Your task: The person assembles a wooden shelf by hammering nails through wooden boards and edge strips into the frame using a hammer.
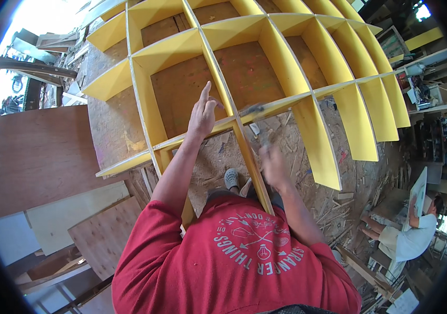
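Observation:
A large grid of yellow interlocking wooden panels [282, 57] rests on a brown work surface [181, 97]. My left hand [201, 118] is inside a near cell, beside the panel that runs away from me. Its fingers are stretched out and hold nothing; whether they touch the panel is unclear. My right hand [275, 166] is closed round a hammer [252, 110], smeared by motion. The hammer's head is close to the joint [237, 119] where two panels cross, just right of my left hand. One panel [255, 172] reaches from that joint toward my body.
Wood scraps and shavings cover the floor [317, 209] around my feet. Large plywood sheets [40, 152] lie at left. At lower right a seated person [409, 235] holds a pale board. Shelves with tools [433, 94] stand at far right.

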Tool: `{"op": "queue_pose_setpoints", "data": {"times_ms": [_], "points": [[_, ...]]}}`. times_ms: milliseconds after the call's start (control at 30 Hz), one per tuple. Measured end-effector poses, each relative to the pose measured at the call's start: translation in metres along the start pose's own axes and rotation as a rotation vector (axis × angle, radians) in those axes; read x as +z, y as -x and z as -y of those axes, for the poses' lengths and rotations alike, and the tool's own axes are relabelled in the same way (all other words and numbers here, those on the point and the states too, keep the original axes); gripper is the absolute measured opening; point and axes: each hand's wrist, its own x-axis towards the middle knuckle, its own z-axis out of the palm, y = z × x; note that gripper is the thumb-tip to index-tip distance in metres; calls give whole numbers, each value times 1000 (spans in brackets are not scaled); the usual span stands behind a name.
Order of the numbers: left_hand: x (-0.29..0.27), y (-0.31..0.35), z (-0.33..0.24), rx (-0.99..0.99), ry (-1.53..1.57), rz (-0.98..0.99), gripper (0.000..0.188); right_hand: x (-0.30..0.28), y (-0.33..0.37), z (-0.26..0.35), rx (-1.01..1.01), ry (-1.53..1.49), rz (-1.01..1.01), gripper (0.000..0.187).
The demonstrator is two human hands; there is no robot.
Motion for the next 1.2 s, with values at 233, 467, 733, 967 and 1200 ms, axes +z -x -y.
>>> {"op": "queue_pose_setpoints", "data": {"times_ms": [233,467,733,967,1200], "points": [[-2,6,-12,-51,86,-20,75,-15,5,41,279,-421,-174,35],[-7,7,-12,-19,20,-33,75,0,2,41,105,30,203,31],[-3,4,-5,3,18,-54,76,-7,0,49,100,231,140,37],[-4,2,-5,-14,57,-70,75,-24,-7,106,-522,416,-248,47],[-6,5,-2,41,-13,-62,74,-23,1,93,-299,889,76,58]]}}
